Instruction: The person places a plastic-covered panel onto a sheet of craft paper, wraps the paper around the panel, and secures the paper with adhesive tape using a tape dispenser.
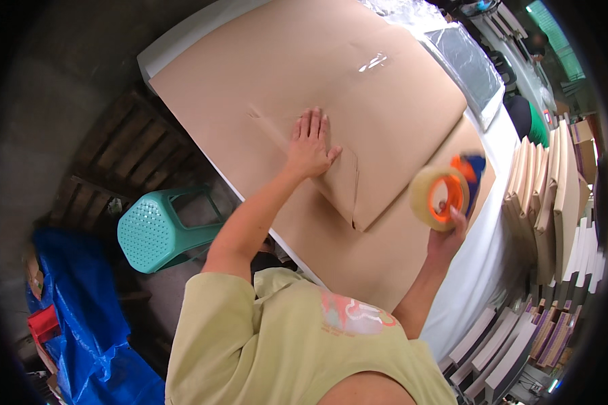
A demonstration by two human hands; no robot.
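Note:
My left hand [311, 144] lies flat on a folded brown paper package [392, 128], its fingers stretched out near a folded edge. Over the right side of the paper, my right hand [448, 228] grips a tape dispenser [458, 185] with an orange hub, a dark blue end and a wide roll of tape. The dispenser is slightly blurred. A shiny strip of clear tape [373, 63] sits on the package's far part. Under the package, a larger brown paper sheet [344, 250] spreads across the table.
A green plastic stool [148, 233] stands left of the table, near wooden pallets [125, 148] and a blue tarp [88, 317]. A plastic-wrapped panel [463, 67] lies at the far right. Brown wrapped packages [550, 189] and stacked boards [500, 351] line the right side. Another person [527, 118] is partly visible beyond.

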